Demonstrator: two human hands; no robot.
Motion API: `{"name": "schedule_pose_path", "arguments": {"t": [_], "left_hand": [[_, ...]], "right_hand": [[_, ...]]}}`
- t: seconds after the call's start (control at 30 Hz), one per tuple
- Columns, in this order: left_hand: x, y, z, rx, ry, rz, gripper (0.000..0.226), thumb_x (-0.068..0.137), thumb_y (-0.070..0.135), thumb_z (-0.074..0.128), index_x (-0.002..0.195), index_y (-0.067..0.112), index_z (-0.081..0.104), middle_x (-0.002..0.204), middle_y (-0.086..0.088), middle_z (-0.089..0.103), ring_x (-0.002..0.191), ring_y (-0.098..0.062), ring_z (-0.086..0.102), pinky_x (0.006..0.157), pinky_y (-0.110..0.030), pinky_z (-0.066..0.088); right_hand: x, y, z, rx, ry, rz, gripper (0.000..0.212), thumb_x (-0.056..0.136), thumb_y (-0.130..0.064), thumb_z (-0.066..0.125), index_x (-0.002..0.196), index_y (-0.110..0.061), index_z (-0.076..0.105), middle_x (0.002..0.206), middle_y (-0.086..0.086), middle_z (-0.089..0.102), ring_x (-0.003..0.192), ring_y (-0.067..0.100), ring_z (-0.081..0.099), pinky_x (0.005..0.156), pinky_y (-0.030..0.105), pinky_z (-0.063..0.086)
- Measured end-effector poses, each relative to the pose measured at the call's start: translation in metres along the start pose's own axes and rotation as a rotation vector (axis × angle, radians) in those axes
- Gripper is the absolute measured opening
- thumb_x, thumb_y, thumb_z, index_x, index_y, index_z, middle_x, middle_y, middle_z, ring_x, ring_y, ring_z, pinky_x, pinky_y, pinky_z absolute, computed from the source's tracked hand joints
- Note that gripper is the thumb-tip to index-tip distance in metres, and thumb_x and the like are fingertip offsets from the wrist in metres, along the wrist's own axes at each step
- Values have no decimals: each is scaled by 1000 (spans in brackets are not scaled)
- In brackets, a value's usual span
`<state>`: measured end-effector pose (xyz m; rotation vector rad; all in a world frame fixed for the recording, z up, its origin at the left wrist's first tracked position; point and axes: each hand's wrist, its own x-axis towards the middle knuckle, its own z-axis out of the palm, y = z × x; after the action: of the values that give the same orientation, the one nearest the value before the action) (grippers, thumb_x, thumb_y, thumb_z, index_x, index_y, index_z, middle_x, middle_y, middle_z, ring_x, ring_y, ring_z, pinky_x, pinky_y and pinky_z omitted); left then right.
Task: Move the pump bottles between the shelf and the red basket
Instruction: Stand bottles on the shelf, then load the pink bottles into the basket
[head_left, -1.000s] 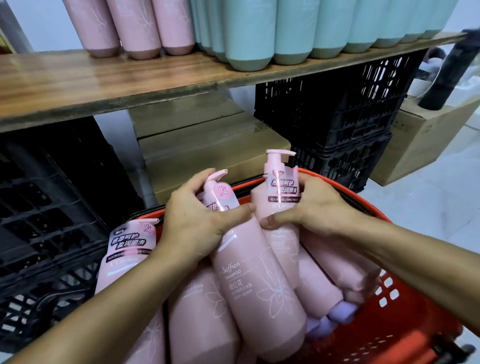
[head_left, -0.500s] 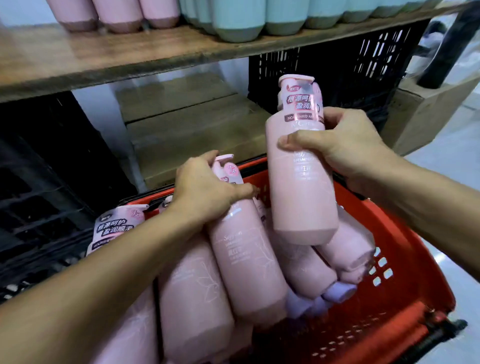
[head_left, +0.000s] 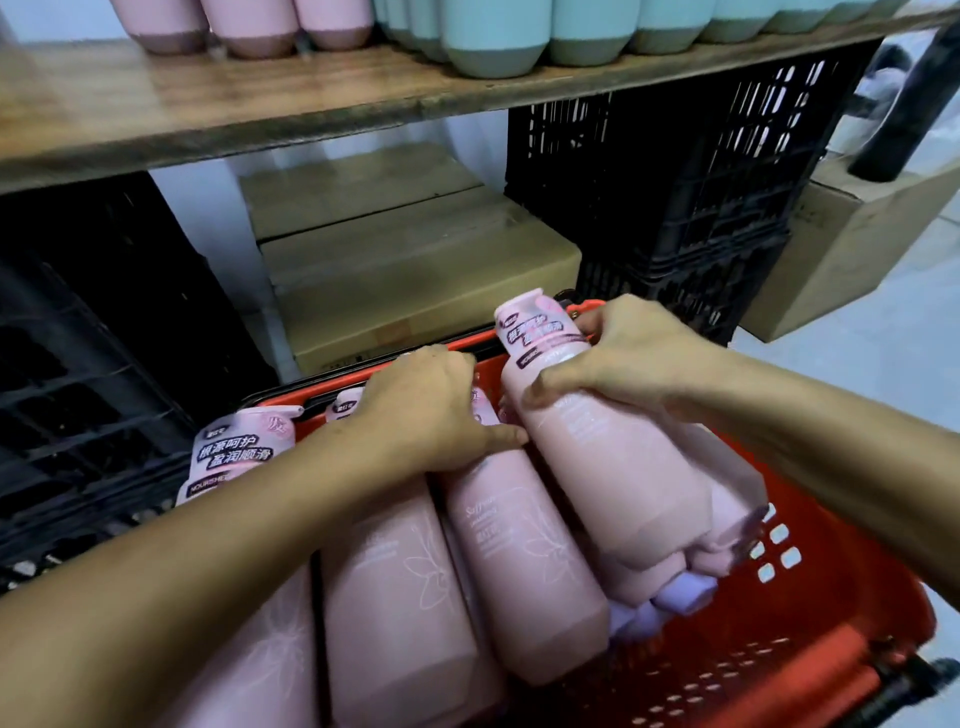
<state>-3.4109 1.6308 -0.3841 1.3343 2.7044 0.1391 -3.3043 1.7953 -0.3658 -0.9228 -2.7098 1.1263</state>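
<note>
1. Behind and above the red basket (head_left: 836, 603) runs the wooden shelf (head_left: 208, 104), with pink bottles (head_left: 249, 26) and teal bottles (head_left: 493, 47) standing upright on it.
2. Black crates (head_left: 675, 171) flank the cardboard boxes (head_left: 405, 280) behind the basket; pale floor (head_left: 883, 338) lies to its right.
3. Pink pump bottles (head_left: 395, 597) lie packed inside the basket.
4. The right hand (head_left: 623, 358) curls round the neck of a tilted bottle (head_left: 623, 493) over the others; the left hand (head_left: 426, 415) grips the top of a lying bottle (head_left: 519, 551).

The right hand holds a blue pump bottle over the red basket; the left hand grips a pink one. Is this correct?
No: in the head view the right hand holds a pink pump bottle, not blue, over the red basket; the left hand grips another pink one.
</note>
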Motion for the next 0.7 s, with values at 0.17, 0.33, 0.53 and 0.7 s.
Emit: {"name": "schedule_pose_path", "arguments": {"t": [0.17, 0.33, 0.53, 0.7], "left_hand": [[-10, -12, -7, 14, -14, 44, 61, 70, 69, 70, 108, 22, 67, 96, 3, 66, 92, -21, 59, 80, -38, 54], [-13, -17, -7, -164, -44, -21, 74, 65, 67, 78, 127, 32, 59, 110, 7, 66, 103, -19, 61, 90, -37, 53], [-13, -17, -4, -196, -8, -36, 68, 63, 68, 80, 121, 36, 62, 104, 11, 65, 100, -16, 61, 90, -36, 53], [-22, -18, -9, -168, 189, 80, 41, 74, 59, 75, 109, 38, 69, 101, 12, 72, 100, -15, 64, 86, -35, 52]], "right_hand": [[2, 8, 19, -202, -71, -60, 58, 32, -71, 78, 74, -31, 75, 62, -15, 70, 53, 1, 63, 47, 19, 44], [2, 16, 25, -435, 21, -196, 67, 38, -86, 59, 80, -36, 67, 78, -12, 62, 84, 11, 47, 60, 27, 38], [1, 31, 29, -381, -26, -220, 62, 62, -95, 45, 89, -42, 60, 92, -9, 61, 102, 13, 40, 81, 34, 41], [-2, 19, 19, -407, 64, -282, 82, 74, -91, 36, 107, -25, 71, 93, -4, 74, 93, 20, 65, 82, 38, 53]]}}
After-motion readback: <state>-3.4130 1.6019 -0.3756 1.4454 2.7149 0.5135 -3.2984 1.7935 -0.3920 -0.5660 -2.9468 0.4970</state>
